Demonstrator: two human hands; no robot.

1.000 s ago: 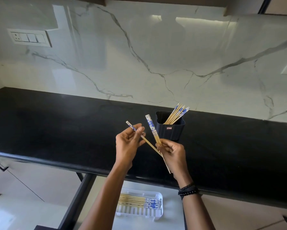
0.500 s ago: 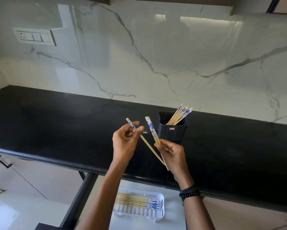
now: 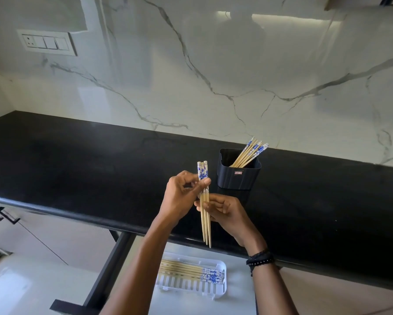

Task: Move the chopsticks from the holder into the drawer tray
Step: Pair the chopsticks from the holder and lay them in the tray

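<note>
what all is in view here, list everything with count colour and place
held chopsticks: three as far as I can tell, bamboo with blue-and-white tops, upright between both hands over the counter edge
holder: one, black, on the counter
chopsticks in holder: several, same pattern, leaning right
tray: one, white, in the open drawer below
chopsticks in tray: several, lying flat, blue ends right
counter: one, black
backsplash: white marble, grey veins
switch plate: one, white, upper left wall
bracelet: black beads, right wrist
left hand: grip near the tops
right hand: grip lower down
</note>
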